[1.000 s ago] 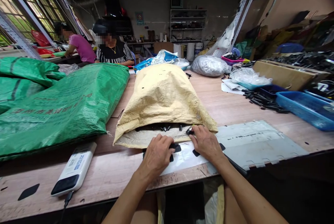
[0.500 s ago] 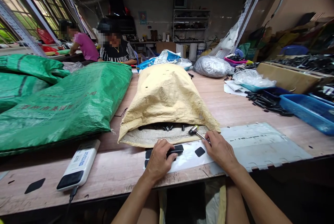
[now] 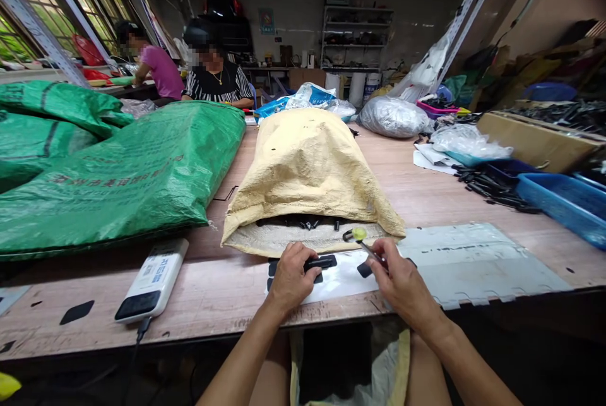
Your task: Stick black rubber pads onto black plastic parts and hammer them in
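Observation:
My left hand [image 3: 294,273] is closed on a black rod-shaped part [image 3: 322,262] above black pads at the front of the table. My right hand [image 3: 400,276] grips the metal handle of a small hammer [image 3: 358,235], whose yellow-green face shows. The hammer head hangs over the mouth of a yellow woven sack [image 3: 312,166]. Black pieces [image 3: 310,224] lie inside the sack's opening. Under both hands is a white sheet [image 3: 343,276], with a black pad [image 3: 364,269] partly below the right hand.
Green sacks [image 3: 142,172] fill the left side. A white power bank [image 3: 156,276] with a cable lies near the front edge. On the right are a translucent mat [image 3: 473,257], black parts and a blue tray [image 3: 563,201]. Two people sit beyond the table.
My right hand has turned and raised the hammer slightly, showing its yellow-green face more. My left hand still holds the black part. The camera view has shifted a little.

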The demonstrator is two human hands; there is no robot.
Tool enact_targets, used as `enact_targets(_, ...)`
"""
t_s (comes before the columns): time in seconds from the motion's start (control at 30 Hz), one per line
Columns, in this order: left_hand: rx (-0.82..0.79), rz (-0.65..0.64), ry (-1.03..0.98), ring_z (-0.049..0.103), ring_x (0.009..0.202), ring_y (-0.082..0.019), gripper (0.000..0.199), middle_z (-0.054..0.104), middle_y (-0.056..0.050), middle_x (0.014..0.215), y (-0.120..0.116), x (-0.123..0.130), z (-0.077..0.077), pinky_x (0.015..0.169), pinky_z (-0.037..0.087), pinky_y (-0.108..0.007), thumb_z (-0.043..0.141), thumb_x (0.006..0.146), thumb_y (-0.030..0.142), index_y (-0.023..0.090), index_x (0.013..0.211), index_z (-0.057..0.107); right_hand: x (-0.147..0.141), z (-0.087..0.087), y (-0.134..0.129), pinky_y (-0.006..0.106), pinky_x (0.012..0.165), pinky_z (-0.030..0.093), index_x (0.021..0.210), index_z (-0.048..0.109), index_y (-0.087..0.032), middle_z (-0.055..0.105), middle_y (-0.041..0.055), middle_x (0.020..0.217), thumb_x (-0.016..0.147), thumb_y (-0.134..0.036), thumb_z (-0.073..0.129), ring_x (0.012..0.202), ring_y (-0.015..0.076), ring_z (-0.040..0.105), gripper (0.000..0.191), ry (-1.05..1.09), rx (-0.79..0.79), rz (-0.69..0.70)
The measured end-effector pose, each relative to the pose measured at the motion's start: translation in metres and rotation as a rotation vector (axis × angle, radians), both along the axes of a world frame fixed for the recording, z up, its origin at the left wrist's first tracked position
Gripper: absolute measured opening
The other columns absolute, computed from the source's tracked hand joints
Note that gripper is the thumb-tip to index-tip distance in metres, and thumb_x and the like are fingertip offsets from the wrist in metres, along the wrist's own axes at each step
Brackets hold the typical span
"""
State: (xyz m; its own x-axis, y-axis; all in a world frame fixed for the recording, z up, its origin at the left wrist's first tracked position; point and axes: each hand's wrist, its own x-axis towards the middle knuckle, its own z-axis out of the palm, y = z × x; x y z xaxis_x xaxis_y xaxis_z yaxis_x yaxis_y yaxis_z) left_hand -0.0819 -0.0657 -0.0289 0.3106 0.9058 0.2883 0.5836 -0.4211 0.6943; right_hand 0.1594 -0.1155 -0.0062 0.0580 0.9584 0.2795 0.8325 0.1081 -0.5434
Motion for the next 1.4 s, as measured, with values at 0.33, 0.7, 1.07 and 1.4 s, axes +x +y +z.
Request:
enact_targets(0.33, -0.022, -0.002, -0.007, 0.053, 0.093, -0.022, 0.015, 0.061, -0.002, 0.086, 0.003, 0.0, -0.002, 0.084, 0.042, -0.035, 0.07, 0.077, 0.01, 0.022, 0.086, 0.069, -0.036, -0.005, -0.02, 0.032, 0.088, 0.055, 0.142, 0.05, -0.032, 0.069, 0.0046, 0.122, 0.101, -0.024, 0.038, 0.104, 0.02, 0.068, 0.044, -0.084, 0.133, 0.135)
enact_targets(0.7, -0.037, 0.003, -0.014, 0.052, 0.092, -0.021, 0.015, 0.061, -0.001, 0.087, 0.002, 0.001, 0.0, 0.082, 0.042, -0.034, 0.075, 0.074, 0.01, 0.02, 0.081, 0.065, -0.057, 0.001, -0.02, 0.025, 0.072, 0.052, 0.143, 0.05, -0.032, 0.07, 0.0024, 0.109, 0.101, -0.019, 0.04, 0.085, 0.0155, 0.069, 0.046, -0.214, 0.184, 0.12)
enact_targets(1.07, -0.066, -0.01, -0.055, 0.054, 0.094, -0.021, 0.004, 0.062, -0.002, 0.09, 0.003, -0.003, 0.0, 0.086, 0.042, -0.035, 0.065, 0.084, 0.019, 0.021, 0.087, 0.066, -0.023, 0.0, 0.013, 0.03, 0.081, 0.048, 0.13, 0.061, -0.027, 0.07, 0.003, 0.104, 0.098, -0.022, 0.048, 0.096, 0.0198, 0.065, 0.035, -0.329, 0.218, -0.018)
enact_targets(1.4, -0.085, -0.048, -0.089, 0.053, 0.093, -0.021, 0.032, 0.063, -0.003, 0.091, 0.006, -0.006, -0.003, 0.087, 0.04, -0.036, 0.039, 0.102, 0.035, 0.021, 0.091, 0.065, 0.015, -0.024, 0.039, 0.038, 0.081, 0.043, 0.117, 0.069, -0.028, 0.065, 0.0062, 0.106, 0.088, -0.015, 0.057, 0.099, 0.025, 0.056, 0.034, -0.436, 0.246, -0.061)
